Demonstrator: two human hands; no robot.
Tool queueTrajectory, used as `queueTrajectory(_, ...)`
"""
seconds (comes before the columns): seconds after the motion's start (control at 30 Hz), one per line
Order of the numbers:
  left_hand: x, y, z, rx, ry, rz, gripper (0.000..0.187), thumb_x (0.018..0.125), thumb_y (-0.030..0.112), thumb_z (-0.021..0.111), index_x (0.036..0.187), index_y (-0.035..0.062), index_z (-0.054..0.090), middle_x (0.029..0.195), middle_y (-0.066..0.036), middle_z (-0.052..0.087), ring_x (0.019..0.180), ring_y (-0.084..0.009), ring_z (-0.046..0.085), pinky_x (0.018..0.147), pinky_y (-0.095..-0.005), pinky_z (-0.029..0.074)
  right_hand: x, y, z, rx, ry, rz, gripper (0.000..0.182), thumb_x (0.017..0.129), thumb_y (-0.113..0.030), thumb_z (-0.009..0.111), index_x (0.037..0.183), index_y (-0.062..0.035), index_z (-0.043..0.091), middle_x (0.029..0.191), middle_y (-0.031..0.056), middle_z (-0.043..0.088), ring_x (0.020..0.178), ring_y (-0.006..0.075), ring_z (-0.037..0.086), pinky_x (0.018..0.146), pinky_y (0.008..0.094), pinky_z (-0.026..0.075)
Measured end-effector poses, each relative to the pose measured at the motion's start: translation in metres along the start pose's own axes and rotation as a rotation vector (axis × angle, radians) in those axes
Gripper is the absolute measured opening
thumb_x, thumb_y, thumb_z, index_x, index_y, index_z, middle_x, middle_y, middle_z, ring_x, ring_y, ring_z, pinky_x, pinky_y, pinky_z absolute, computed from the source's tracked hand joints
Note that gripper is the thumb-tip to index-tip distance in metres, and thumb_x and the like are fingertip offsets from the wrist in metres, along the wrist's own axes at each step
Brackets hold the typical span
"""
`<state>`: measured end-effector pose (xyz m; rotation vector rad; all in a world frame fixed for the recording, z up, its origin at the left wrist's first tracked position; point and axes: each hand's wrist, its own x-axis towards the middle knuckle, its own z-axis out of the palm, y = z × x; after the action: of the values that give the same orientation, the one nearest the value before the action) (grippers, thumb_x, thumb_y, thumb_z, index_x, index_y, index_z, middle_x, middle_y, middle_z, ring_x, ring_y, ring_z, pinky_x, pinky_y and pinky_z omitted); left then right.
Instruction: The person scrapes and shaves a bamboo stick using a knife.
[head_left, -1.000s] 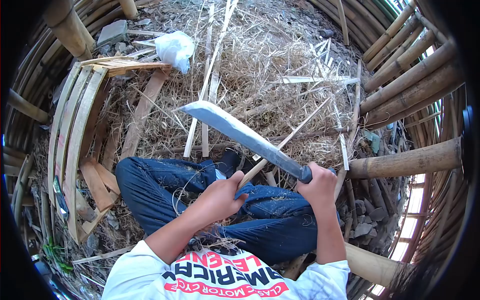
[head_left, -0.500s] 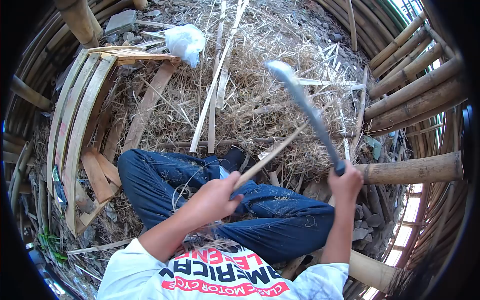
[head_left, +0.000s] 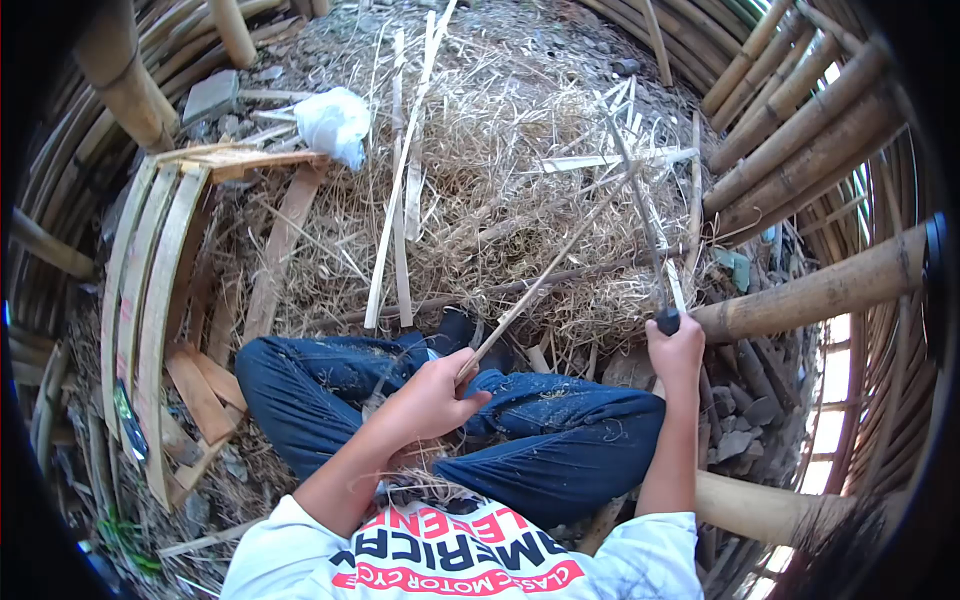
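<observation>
My left hand (head_left: pixel 432 398), over my crossed legs, is closed round the near end of a long thin bamboo strip (head_left: pixel 530 299). The strip slants away to the upper right. At the right, my right hand (head_left: pixel 677 348) grips the black handle of a machete (head_left: pixel 650 235). Its long blade points away from me, edge-on to the view, and its far part overlaps the strip's far end. Below the strip lies a wide heap of bamboo shavings (head_left: pixel 480 235).
A slatted wooden crate (head_left: pixel 155 300) lies at the left, with a white plastic bag (head_left: pixel 334 124) beyond it. Long split strips (head_left: pixel 402 200) rest on the shavings. A thick bamboo pole (head_left: pixel 810 290) juts in from the right, close by my right hand. Bamboo walls stand on both sides.
The machete has swung from a leftward tilt to a steeper line and now overlaps the strip's far end. My right hand is slightly further left; the left keeps its grip. The view has shifted.
</observation>
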<state>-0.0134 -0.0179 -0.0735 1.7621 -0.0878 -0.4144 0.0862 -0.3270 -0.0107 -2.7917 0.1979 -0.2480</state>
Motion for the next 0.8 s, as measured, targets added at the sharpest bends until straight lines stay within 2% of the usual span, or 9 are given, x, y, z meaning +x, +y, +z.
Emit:
queueTrajectory(0.13, 0.004, 0.002, -0.001, -0.021, -0.017, -0.023, 0.032, 0.08, 0.015, 0.074, 0.086, 0.0018, 0.046, 0.066, -0.004, 0.046, 0.061, -0.014, 0.042, 0.055, -0.0309, 0.04, -0.001, 0.014, 0.006, 0.292, -0.011, 0.052, 0.019, 0.077, -0.013, 0.07, 0.074, 0.003, 0.06, 0.059, 0.0136, 0.059, 0.053, 0.0267, 0.059, 0.057, 0.0369, 0.046)
queueTrajectory(0.2, 0.009, 0.0, 0.004, 0.005, -0.026, -0.035, 0.032, 0.08, 0.015, 0.075, 0.086, 0.002, 0.046, 0.066, -0.004, 0.045, 0.061, -0.0138, 0.041, 0.055, -0.0306, 0.039, -0.006, 0.001, 0.006, 0.302, 0.075, -0.115, 0.018, 0.077, -0.01, 0.069, 0.071, 0.0026, 0.057, 0.055, 0.0116, 0.054, 0.049, 0.0219, 0.051, 0.053, 0.0359, 0.043)
queueTrajectory(0.23, 0.012, -0.001, 0.006, 0.016, -0.026, -0.052, 0.032, 0.079, 0.015, 0.075, 0.086, 0.0021, 0.046, 0.065, -0.004, 0.045, 0.061, -0.0136, 0.04, 0.055, -0.0303, 0.039, -0.009, -0.004, 0.008, 0.445, 0.057, -0.153, 0.017, 0.075, -0.011, 0.069, 0.072, 0.0003, 0.058, 0.055, 0.012, 0.053, 0.049, 0.0225, 0.05, 0.053, 0.0363, 0.042)
queueTrajectory(0.27, 0.015, -0.003, 0.01, 0.071, -0.017, -0.043, 0.032, 0.08, 0.015, 0.074, 0.088, 0.0009, 0.047, 0.067, -0.009, 0.051, 0.059, -0.0212, 0.049, 0.056, -0.0351, 0.042, -0.012, -0.008, 0.008, 0.403, 0.001, -0.181, 0.014, 0.073, -0.011, 0.069, 0.073, -0.0011, 0.059, 0.057, 0.0134, 0.054, 0.051, 0.0257, 0.055, 0.053, 0.0369, 0.044)
queueTrajectory(0.37, 0.02, 0.006, 0.025, 0.201, 0.081, -0.07, 0.032, 0.079, 0.012, 0.075, 0.09, 0.0002, 0.047, 0.067, -0.008, 0.05, 0.059, -0.0173, 0.047, 0.056, -0.0321, 0.042, -0.022, -0.023, 0.017, 0.357, -0.056, -0.391, 0.013, 0.068, -0.013, 0.069, 0.075, -0.0051, 0.062, 0.064, 0.0159, 0.06, 0.063, 0.0344, 0.064, 0.056, 0.0396, 0.048)
queueTrajectory(0.4, 0.02, 0.014, 0.025, 0.271, 0.066, -0.112, 0.032, 0.08, 0.016, 0.073, 0.093, -0.0004, 0.048, 0.071, -0.017, 0.057, 0.064, -0.0297, 0.058, 0.06, -0.0375, 0.045, -0.025, -0.025, 0.02, 0.291, -0.107, -0.426, 0.014, 0.067, -0.016, 0.069, 0.075, -0.007, 0.062, 0.067, 0.0159, 0.062, 0.068, 0.0364, 0.064, 0.06, 0.0422, 0.051)
queueTrajectory(0.43, 0.02, 0.015, 0.029, 0.285, 0.052, -0.116, 0.032, 0.08, 0.016, 0.073, 0.093, -0.0004, 0.048, 0.071, -0.017, 0.057, 0.064, -0.0297, 0.058, 0.06, -0.0375, 0.045, -0.026, -0.021, 0.03, 0.169, -0.159, -0.478, 0.019, 0.065, -0.021, 0.07, 0.073, -0.0077, 0.06, 0.067, 0.0151, 0.063, 0.068, 0.0355, 0.065, 0.062, 0.0435, 0.052)
queueTrajectory(0.53, 0.015, 0.013, 0.032, 0.471, 0.075, -0.121, 0.032, 0.085, 0.019, 0.066, 0.099, -0.0008, 0.046, 0.072, -0.024, 0.06, 0.075, -0.0459, 0.06, 0.065, -0.0475, 0.047, -0.022, -0.016, 0.041, -0.016, -0.216, -0.447, 0.021, 0.062, -0.024, 0.07, 0.073, -0.0081, 0.06, 0.066, 0.0147, 0.064, 0.067, 0.0339, 0.066, 0.064, 0.0434, 0.053)
queueTrajectory(0.8, 0.017, 0.026, 0.038, 0.499, 0.07, -0.116, 0.027, 0.087, 0.013, 0.061, 0.102, -0.0011, 0.044, 0.07, -0.025, 0.059, 0.073, -0.0474, 0.058, 0.063, -0.0518, 0.043, -0.006, -0.001, 0.042, -0.105, -0.174, -0.446, 0.021, 0.061, -0.021, 0.071, 0.074, -0.0094, 0.059, 0.067, 0.0128, 0.064, 0.066, 0.0322, 0.066, 0.062, 0.0417, 0.052)
